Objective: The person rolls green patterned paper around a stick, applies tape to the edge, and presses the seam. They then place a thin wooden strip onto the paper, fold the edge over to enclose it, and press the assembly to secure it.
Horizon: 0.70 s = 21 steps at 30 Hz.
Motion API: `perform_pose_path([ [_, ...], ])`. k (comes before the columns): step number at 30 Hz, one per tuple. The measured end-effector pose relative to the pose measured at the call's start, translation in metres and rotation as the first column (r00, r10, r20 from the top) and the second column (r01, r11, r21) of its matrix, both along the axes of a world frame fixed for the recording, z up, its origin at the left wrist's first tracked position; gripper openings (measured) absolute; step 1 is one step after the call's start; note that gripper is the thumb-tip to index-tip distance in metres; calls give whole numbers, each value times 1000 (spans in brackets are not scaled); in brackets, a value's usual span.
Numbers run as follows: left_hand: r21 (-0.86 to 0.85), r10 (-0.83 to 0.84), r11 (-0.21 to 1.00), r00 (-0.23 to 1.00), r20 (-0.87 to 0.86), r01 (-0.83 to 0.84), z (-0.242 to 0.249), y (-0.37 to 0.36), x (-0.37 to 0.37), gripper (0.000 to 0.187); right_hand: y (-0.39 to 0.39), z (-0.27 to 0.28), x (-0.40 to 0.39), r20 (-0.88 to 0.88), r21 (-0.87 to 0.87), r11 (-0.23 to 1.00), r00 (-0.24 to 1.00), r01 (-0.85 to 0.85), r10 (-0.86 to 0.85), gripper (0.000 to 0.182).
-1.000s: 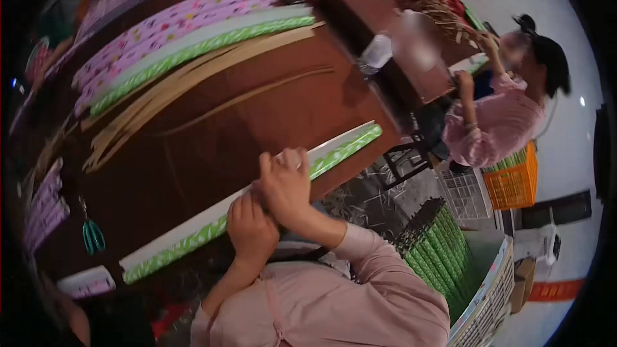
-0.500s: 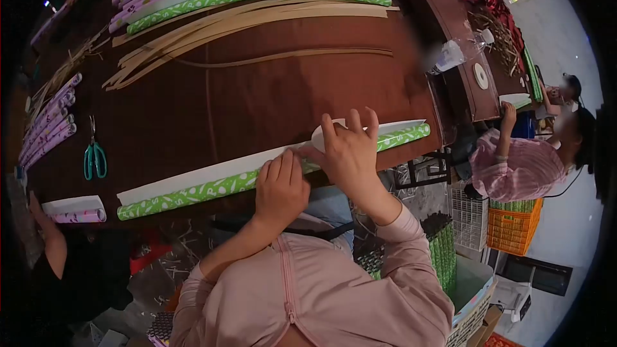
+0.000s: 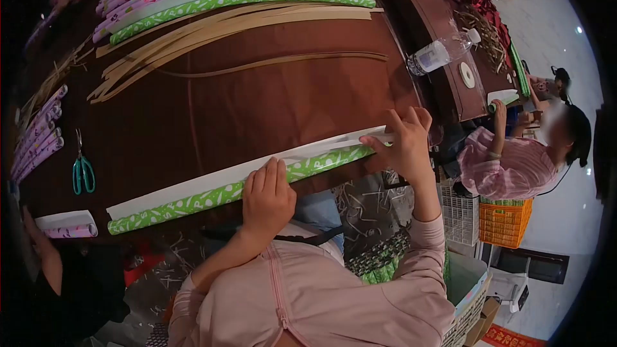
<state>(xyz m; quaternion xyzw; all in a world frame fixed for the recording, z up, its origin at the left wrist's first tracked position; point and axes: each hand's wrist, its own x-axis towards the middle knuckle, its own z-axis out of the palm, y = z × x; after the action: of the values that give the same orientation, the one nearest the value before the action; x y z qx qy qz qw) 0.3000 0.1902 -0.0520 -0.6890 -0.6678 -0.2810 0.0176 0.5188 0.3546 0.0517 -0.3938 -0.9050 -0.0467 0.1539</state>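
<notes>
A long roll of green patterned wrapping paper [image 3: 193, 204] lies along the table's near edge, with a white flap showing on its far side. My left hand [image 3: 268, 196] rests on the middle of the roll, fingers together and laid over the paper. At the right end, my right hand [image 3: 406, 144] has its thumb and forefinger pinched at a narrow white strip [image 3: 340, 139], which runs back along the flap; its other fingers are raised. What else that hand may hold is hidden.
Teal scissors [image 3: 83, 170] and purple rolls [image 3: 42, 135] lie at left. Brown strips [image 3: 212, 38] and more rolls [image 3: 244, 1] lie at the back. A plastic bottle [image 3: 440, 54] and a white tape ring [image 3: 466, 75] are at right, near a seated person [image 3: 508, 160].
My right hand has moved right along the roll to its end, and a white strip now stretches behind it. My left hand stays on the roll. The view has shifted slightly.
</notes>
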Motion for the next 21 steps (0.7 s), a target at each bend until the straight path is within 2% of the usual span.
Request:
perform_pose_path([
  [3,0,-5,1000,1000,-15,5,0,0,0,45,7,-14,19,76,18,997,995,69,-70,54],
  [6,-6,-9,1000,1000,-18,9,0,0,1,45,6,-34,20,52,79,993,995,82,-87,64],
  [12,-13,-12,1000,1000,-16,11,0,-1,0,44,6,-37,10,54,81,990,992,111,-116,63],
  [15,-23,-13,1000,1000,-19,12,0,-1,0,44,4,-41,4,118,148,982,984,115,-133,62],
  [21,-39,-6,999,999,-35,4,0,-1,0,44,2,-45,-1,190,146,977,965,157,-183,66],
])
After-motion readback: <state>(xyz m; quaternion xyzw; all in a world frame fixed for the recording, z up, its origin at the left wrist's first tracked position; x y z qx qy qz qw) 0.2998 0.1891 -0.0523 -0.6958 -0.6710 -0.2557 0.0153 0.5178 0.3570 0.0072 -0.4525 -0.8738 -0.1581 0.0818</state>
